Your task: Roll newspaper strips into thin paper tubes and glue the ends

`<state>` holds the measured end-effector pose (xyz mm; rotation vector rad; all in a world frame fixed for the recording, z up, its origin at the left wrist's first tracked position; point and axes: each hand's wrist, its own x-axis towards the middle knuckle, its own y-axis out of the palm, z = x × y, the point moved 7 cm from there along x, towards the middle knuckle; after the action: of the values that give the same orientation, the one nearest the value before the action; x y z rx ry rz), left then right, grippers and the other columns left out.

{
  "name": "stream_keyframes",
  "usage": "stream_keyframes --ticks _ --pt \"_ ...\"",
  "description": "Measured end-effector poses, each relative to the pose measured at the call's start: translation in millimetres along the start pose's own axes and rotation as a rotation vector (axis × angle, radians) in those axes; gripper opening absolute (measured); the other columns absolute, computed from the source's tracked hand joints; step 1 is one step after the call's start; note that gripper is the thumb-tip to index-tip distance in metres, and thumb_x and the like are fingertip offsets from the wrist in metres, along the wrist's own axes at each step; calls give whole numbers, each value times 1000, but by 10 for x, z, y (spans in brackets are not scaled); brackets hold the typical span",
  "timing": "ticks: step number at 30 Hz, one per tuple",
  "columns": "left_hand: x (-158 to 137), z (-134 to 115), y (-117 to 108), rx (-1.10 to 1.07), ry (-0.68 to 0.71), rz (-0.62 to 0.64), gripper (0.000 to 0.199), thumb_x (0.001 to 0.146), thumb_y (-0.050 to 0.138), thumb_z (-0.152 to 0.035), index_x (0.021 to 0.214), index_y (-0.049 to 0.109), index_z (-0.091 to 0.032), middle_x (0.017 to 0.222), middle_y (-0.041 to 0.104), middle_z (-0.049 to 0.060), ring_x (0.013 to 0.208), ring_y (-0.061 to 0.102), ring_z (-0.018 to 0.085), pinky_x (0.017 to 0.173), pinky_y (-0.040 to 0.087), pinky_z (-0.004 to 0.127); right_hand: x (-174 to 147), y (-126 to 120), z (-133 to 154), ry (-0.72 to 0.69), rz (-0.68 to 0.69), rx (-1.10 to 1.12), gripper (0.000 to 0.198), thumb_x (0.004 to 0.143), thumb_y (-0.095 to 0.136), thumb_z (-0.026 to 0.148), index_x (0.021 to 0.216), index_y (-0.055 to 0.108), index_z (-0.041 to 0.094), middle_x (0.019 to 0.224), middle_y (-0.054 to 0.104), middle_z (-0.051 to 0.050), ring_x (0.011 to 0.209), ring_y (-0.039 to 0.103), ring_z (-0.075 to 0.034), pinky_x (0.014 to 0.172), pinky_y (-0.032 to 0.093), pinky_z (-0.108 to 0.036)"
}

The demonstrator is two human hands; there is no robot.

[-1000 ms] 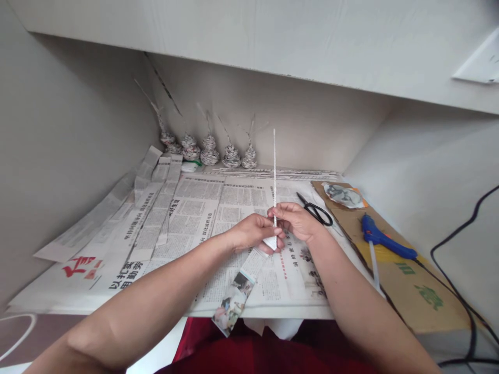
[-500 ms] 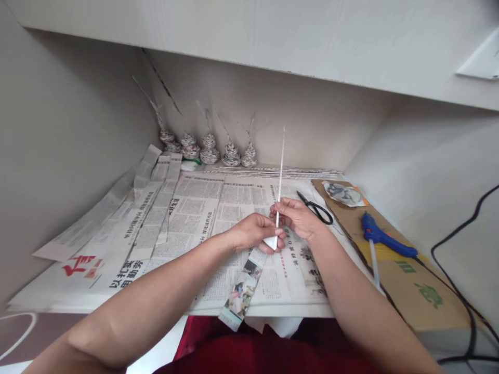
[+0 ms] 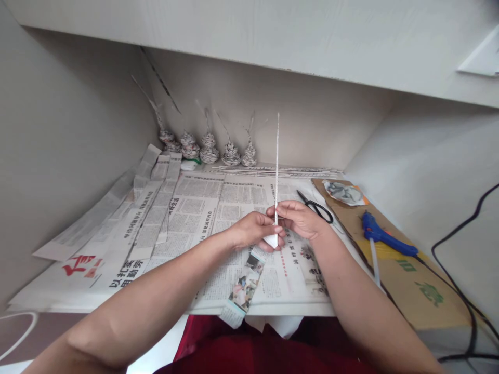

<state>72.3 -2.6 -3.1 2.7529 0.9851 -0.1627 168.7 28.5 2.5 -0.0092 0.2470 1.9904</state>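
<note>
Head view: a table (image 3: 288,310) spread with printed newspaper (image 3: 195,228) is looked down on, under a pale overhanging board (image 3: 253,31).
Paper stick (image 3: 277,161): thin, whitish and speckled; it is held nearly upright above the middle of the newspaper, its top reaching up before the back wall (image 3: 312,114).
Left hand (image 3: 253,228): thumb and fingers are pressed together on the lower end of the paper stick, where a white folded edge is seen.
Right hand (image 3: 302,219): the paper stick is pinched between thumb and forefinger, slightly above the left hand's grip.
Paper strip (image 3: 245,285): printed with a colour photo, it is seen slanting down from beneath the hands and past the table's front edge; its upper end is hidden by the fingers.
Scissors (image 3: 316,206): black, laid just beyond the right hand, blades pointing away to the left.
Glue gun (image 3: 385,240): blue, rested on brown cardboard (image 3: 413,311) at the right.
Cut strips (image 3: 154,189): loosely layered on the left side.
Paper gourds (image 3: 209,149): five, thin-stemmed, lined up at the back, with a bundle of thin sticks (image 3: 276,172) laid beside them.
</note>
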Motion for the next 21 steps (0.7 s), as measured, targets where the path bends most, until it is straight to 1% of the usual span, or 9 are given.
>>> stream_keyframes --ticks 5,8,11,13,15,17,18,19,21 --pt "-7 5 14 20 -16 2 37 74 66 -44 83 66 -8 84 67 12 77 65 19 68 52 34 29 -40 12 -49 -112 -6 21 67 76 33 71 65 15 74 65 -2 58 56 -10 54 42 -23" --pt "3 23 0 12 -22 -12 40 73 65 -46 87 66 -9 81 67 11 75 65 18 68 52 33 58 -37 -6 -64 -151 -19 27 69 72 42 69 64 16 70 63 -1 58 56 -11 55 43 -24" --pt "21 46 -4 5 -19 -5 40 73 65 -47 87 66 -9 81 68 11 74 66 18 66 53 31 93 -178 46 -78 -299 -162 37 75 62 53 70 64 16 71 65 -4 64 59 -14 56 44 -25" --pt "27 57 -9 -5 -21 -6 40 73 66 -46 87 66 -9 82 68 11 75 66 18 64 53 30 112 -357 179 -70 -435 -419 37 81 55 51 71 66 16 75 67 -7 68 61 -16 58 45 -26" --pt "26 62 -18 -12 -30 -16 39 74 66 -45 88 67 -9 82 68 11 76 66 19 64 53 29 115 -581 412 -55 -558 -798 31 86 49 40 77 68 16 83 69 -9 77 63 -18 68 47 -28" --pt "18 60 -29 -10 -45 -30 39 74 65 -44 90 67 -9 84 69 12 77 66 19 65 53 30 71 -873 686 0 -708 -1219 23 85 49 28 92 69 17 99 68 -11 94 62 -22 81 45 -31" --pt "14 55 -33 -8 -49 -35 39 74 65 -44 91 67 -8 84 69 12 77 66 19 65 53 30 17 -1059 807 69 -810 -1396 25 84 51 25 101 67 16 107 66 -14 101 59 -25 85 44 -33" --pt "11 49 -35 -8 -49 -37 39 74 65 -44 91 67 -8 84 69 12 77 66 19 66 53 31 -53 -1278 877 211 -892 -1518 31 83 51 24 107 65 12 111 63 -20 104 59 -28 84 44 -35" --pt "10 39 -36 -12 -46 -34 39 74 66 -44 90 67 -8 84 68 12 77 66 19 66 53 31 -223 -1698 946 475 -999 -1654 45 80 53 24 120 55 4 120 55 -28 104 58 -33 80 47 -38"
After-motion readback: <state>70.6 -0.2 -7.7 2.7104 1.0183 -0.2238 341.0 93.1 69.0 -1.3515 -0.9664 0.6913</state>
